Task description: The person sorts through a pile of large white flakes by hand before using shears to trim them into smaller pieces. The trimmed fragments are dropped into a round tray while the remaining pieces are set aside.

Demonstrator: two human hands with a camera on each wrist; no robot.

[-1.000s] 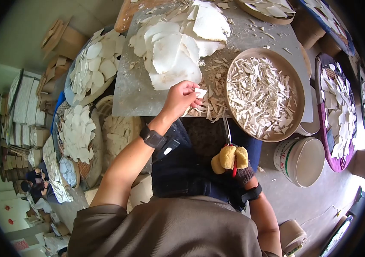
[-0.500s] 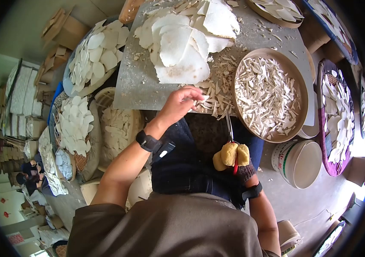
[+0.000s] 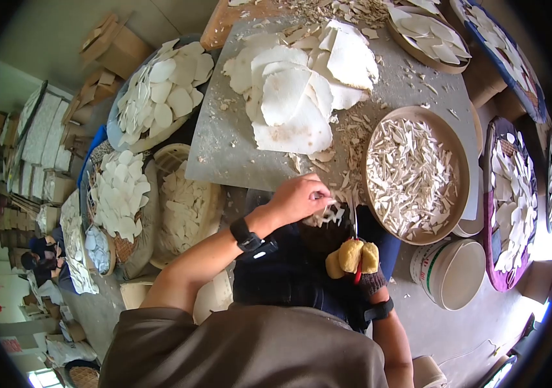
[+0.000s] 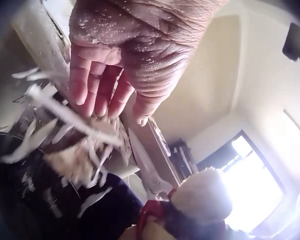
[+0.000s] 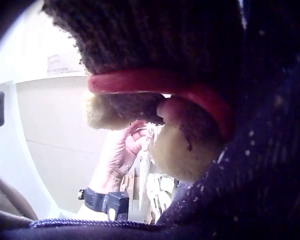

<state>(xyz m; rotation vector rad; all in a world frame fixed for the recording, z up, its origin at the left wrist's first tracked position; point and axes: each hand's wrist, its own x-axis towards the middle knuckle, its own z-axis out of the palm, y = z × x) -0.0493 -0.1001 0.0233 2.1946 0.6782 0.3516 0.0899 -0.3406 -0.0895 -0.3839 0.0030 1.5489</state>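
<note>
At the front edge of the metal-topped table (image 3: 224, 152), my left hand (image 3: 298, 199) hangs with its fingers pointing down. Loose white strips (image 3: 328, 216) drop below it, blurred in the left wrist view. My right hand (image 3: 373, 282), in a dark knit glove, grips red-handled scissors (image 4: 149, 172) low over the lap. Thick yellow pads (image 3: 352, 257) wrap its fingers. The scissor blades point up toward the table edge, just right of the left hand. A pile of thin white sheets (image 3: 289, 97) lies on the table beyond.
A round tray (image 3: 462, 174) full of cut white strips overhangs the table's right front. Below it stands a white bucket (image 3: 447, 271). Baskets of flat white pieces (image 3: 119, 194) crowd the left side; a purple-edged tray (image 3: 512, 207) stands at right.
My left hand has come back toward me and right, over the table edge, and strips now fall beneath it. The white piece it pinched is gone from its fingers. The right hand stays in place.
</note>
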